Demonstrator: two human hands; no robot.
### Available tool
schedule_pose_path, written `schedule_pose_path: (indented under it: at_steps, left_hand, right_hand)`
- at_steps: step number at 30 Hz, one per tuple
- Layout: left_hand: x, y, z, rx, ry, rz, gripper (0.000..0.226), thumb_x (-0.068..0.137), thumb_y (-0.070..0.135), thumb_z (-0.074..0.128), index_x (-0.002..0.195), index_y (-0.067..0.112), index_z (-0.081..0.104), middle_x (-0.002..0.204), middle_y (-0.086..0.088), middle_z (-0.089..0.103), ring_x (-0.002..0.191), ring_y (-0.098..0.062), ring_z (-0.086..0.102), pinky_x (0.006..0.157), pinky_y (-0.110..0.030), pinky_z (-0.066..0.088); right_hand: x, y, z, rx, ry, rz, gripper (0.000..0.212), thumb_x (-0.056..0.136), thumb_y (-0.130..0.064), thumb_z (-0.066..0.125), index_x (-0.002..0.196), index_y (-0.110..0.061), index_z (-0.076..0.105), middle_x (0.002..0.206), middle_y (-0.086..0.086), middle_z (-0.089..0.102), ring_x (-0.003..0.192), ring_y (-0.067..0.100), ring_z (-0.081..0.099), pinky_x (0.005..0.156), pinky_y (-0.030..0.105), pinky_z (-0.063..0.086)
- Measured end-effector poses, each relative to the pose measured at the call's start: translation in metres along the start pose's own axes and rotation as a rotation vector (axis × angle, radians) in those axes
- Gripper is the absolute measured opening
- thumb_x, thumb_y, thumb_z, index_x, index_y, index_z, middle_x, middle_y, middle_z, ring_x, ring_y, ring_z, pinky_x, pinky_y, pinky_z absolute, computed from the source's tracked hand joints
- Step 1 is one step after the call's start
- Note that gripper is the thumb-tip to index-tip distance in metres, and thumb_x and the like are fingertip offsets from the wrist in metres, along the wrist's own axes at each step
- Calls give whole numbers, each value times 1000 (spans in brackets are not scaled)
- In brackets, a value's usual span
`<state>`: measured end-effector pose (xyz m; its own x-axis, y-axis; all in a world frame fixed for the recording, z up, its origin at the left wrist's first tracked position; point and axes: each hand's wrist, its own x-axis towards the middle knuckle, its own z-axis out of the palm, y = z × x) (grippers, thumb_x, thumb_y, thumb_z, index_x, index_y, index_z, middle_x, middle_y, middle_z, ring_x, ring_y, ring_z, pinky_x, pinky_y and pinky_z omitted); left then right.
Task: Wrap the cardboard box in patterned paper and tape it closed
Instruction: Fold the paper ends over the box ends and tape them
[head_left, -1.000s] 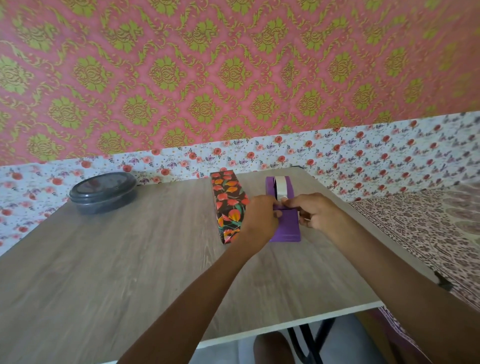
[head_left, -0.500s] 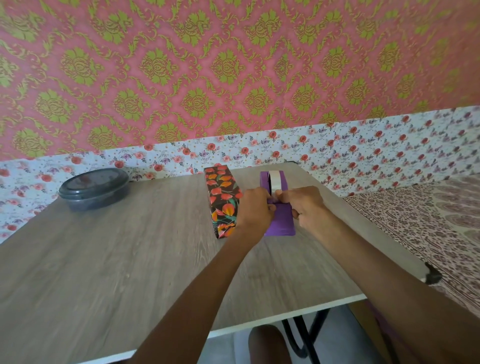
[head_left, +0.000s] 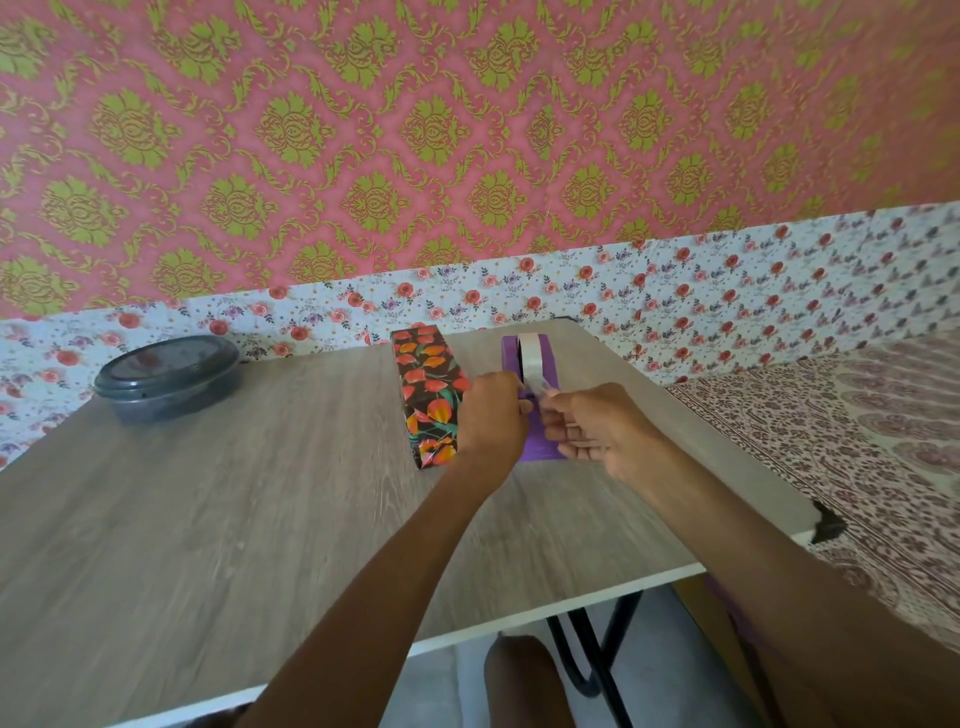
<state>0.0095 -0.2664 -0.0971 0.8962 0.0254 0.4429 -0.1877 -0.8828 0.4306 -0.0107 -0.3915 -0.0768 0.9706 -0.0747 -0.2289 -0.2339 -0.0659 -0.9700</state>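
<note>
Floral-papered cardboard box (head_left: 428, 395) mid-frame on grey wood-grain bench (head_left: 208, 519), just left of purple plastic tape dispenser (head_left: 537, 447), left hand (head_left: 493, 415) curled on dispenser, right hand (head_left: 597, 426) pinching clear tape strip (head_left: 540, 387), dark round lidded tub (head_left: 166, 374) upper left by far edge, broad bench surface lower left.

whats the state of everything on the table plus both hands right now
wrapped box: covered in patterned paper, lying on the table
tape dispenser: stands beside the wrapped box
tape roll: mounted in the tape dispenser, strip drawn out
left hand: fingers curled on the tape dispenser
right hand: pinches the drawn strip of the tape roll
black container: lid on
</note>
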Motion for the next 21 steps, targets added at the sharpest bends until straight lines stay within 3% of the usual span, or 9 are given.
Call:
schedule_pose_path:
  at_steps: [7, 11, 15, 18, 21]
  left_hand:
    - [-1, -3, 1, 23, -26, 33, 17, 87, -5, 57, 93, 5, 69, 89, -10, 70, 70, -14, 54, 62, -23, 39]
    - [1, -7, 3, -14, -14, 25, 16, 89, -3, 57, 92, 7, 69, 86, -7, 68, 60, -5, 46, 60, -19, 36]
    - [1, -8, 4, -58, 17, 15, 14, 91, -1, 58, 93, 6, 70, 86, -9, 69, 62, -7, 49, 61, -19, 40]
    - [2, -8, 4, -68, 12, 7, 13, 91, 0, 60, 94, 6, 70, 83, -6, 68, 57, -1, 46, 55, -13, 37]
    - [2, -8, 5, -62, 6, 3, 11, 91, 3, 61, 97, 6, 71, 86, -8, 70, 66, -11, 55, 62, -19, 42]
  right_hand:
    - [0, 15, 7, 58, 64, -120, 19, 93, -23, 68, 94, -6, 74, 86, 7, 76, 67, 16, 69, 64, 30, 55]
    - [2, 15, 10, 46, 91, -136, 14, 90, -22, 70, 91, -8, 75, 85, 5, 76, 66, 13, 71, 60, 26, 53]
    - [2, 18, 11, 51, 83, -119, 11, 89, -19, 70, 85, -10, 75, 83, 4, 77, 68, 13, 71, 61, 26, 52]
    - [1, 11, 9, 65, 71, -122, 8, 86, -19, 74, 86, -10, 74, 83, 4, 77, 71, 14, 72, 63, 26, 54]
    - [0, 1, 5, 81, 54, -132, 7, 87, -16, 72, 89, -9, 73, 86, 5, 76, 75, 15, 71, 63, 25, 56]
